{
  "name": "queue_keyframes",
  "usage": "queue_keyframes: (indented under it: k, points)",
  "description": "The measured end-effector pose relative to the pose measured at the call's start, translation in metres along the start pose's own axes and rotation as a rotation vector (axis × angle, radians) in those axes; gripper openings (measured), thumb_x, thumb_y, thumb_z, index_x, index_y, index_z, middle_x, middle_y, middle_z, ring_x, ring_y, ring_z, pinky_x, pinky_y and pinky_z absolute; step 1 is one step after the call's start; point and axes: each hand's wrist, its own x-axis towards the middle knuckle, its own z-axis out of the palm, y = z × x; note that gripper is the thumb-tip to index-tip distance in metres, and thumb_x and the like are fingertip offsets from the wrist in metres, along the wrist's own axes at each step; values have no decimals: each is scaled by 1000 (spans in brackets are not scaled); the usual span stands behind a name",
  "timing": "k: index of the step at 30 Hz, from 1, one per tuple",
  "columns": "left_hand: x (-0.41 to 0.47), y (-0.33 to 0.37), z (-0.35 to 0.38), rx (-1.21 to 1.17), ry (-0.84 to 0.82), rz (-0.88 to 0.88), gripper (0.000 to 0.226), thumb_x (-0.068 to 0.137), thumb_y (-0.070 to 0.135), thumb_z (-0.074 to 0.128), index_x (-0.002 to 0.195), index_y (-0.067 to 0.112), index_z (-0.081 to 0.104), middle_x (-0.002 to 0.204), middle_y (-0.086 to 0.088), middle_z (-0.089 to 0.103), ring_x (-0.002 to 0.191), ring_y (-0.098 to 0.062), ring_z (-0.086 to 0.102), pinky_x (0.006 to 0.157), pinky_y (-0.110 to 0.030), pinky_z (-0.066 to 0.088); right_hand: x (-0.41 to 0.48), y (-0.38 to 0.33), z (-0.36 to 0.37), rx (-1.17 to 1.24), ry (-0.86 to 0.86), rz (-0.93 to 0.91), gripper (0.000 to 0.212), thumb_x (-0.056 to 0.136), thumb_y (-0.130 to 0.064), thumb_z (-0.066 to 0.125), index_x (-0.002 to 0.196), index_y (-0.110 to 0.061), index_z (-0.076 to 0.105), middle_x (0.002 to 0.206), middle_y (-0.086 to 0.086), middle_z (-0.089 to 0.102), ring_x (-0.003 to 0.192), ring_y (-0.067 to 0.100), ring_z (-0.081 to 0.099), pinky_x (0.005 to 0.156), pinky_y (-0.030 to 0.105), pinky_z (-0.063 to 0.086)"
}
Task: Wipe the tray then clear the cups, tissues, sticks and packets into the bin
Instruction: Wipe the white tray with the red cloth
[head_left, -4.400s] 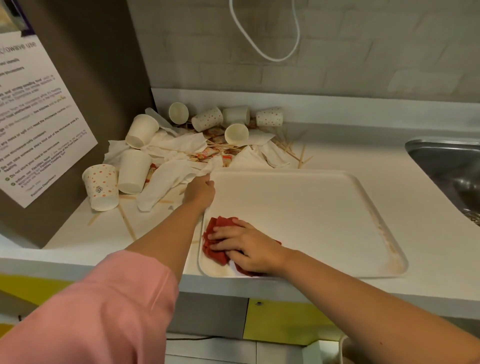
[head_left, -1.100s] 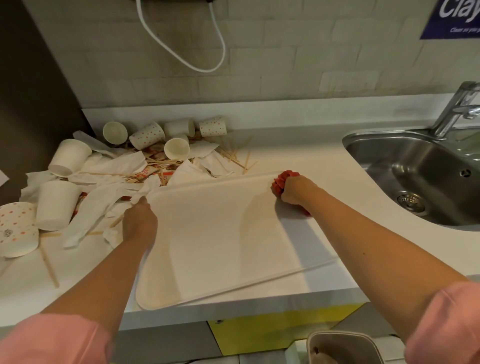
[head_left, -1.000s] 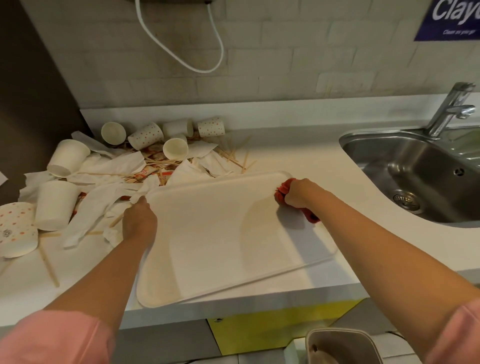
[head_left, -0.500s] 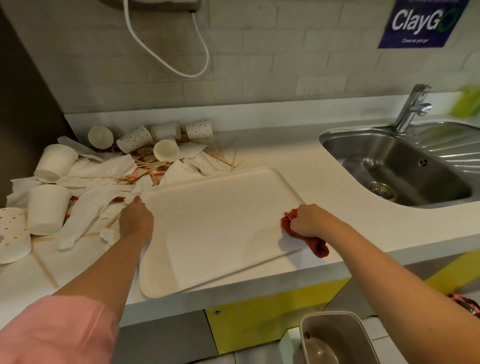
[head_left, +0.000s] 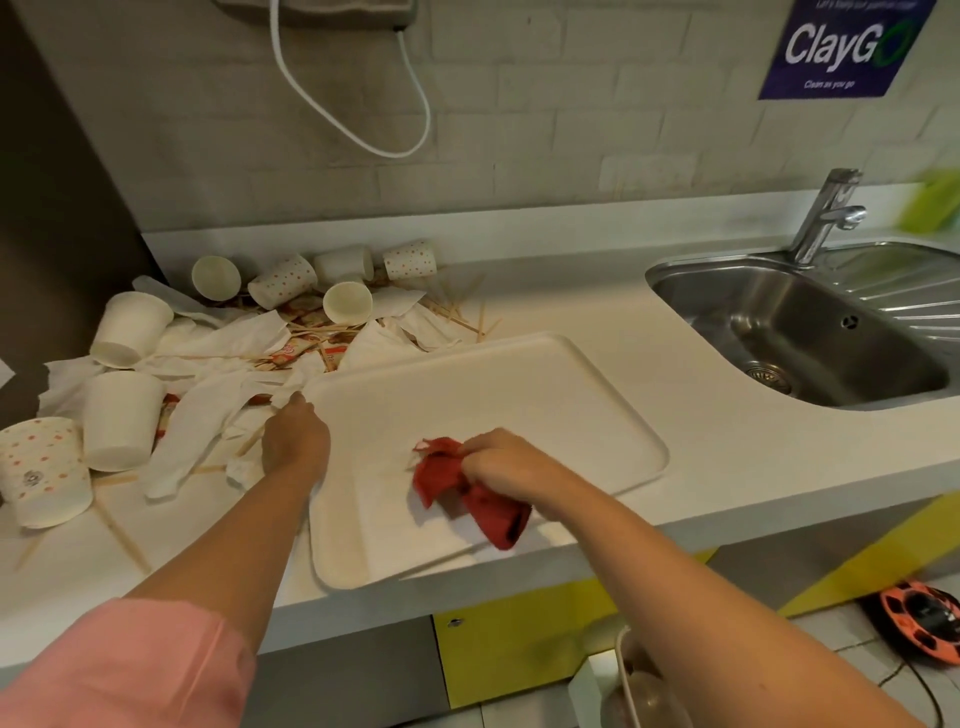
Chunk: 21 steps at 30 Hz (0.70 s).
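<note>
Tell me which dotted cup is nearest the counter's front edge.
The dotted cup at the far left, next to a plain white cup. The other two dotted cups lie on their sides at the back, near the wall.

Showing "ClayGo" in large white letters on a dark blue sign (head_left: 852, 47) on the brick wall (head_left: 623, 104), reading probably "Clean as you go" beneath.

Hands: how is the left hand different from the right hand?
The left hand sits at the left rim of the tray, next to the tissues. The right hand is over the tray's middle. The right hand grips a red cloth, while the left hand has no cloth and only holds the rim. Both hands are bare and both are at the tray.
</note>
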Motion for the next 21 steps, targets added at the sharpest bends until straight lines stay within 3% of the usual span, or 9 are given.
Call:
queue_keyframes:
  k: [3, 5, 8, 12, 17, 21]
  points:
    - [2, -3, -2, -20, -11, 5, 40, 102, 16, 27, 136, 5, 44, 133, -24, 50, 121, -41, 47, 97, -45, 39, 4, 4, -33, 273, 164, -34, 27, 73, -2, 45, 82, -18, 65, 64, -4, 64, 59, 11, 59, 58, 19, 46]
    - [3, -5, -2, -37, -15, 17, 42, 102, 20, 28, 139, 7, 41, 136, -22, 49, 124, -39, 45, 100, -45, 37, 16, 12, -59, 237, 325, -39, 41, 68, -11, 47, 105, -18, 66, 81, 2, 65, 72, 17, 59, 62, 22, 44]
    - [4, -8, -1, -75, -19, 16, 41, 102, 21, 29, 139, 7, 42, 134, -21, 51, 123, -39, 46, 99, -45, 38, 51, 33, -97, 21, 486, 36, 43, 86, -7, 45, 127, -15, 56, 113, 15, 56, 93, 31, 55, 77, 29, 45]
    - [7, -12, 1, -109, -27, 12, 39, 101, 21, 31, 136, 8, 42, 129, -22, 53, 119, -41, 49, 95, -46, 41, 98, 53, -113, -182, 459, 138, 41, 93, -9, 38, 130, -18, 52, 134, 16, 44, 113, 38, 49, 105, 41, 39]
    - [5, -16, 1, -119, -30, 33, 39, 102, 22, 29, 137, 9, 40, 130, -20, 53, 119, -39, 49, 96, -46, 41, 122, 49, -90, -543, 463, 185, 46, 96, -36, 36, 133, -12, 49, 140, 16, 35, 125, 35, 31, 106, 40, 29]
    - [4, -17, 2, -146, -37, 50, 41, 102, 21, 28, 141, 12, 36, 133, -17, 52, 122, -37, 47, 98, -44, 40, 135, 44, -79, -647, 494, 123, 45, 96, -33, 36, 130, -9, 51, 145, 15, 34, 128, 37, 30, 107, 39, 28]
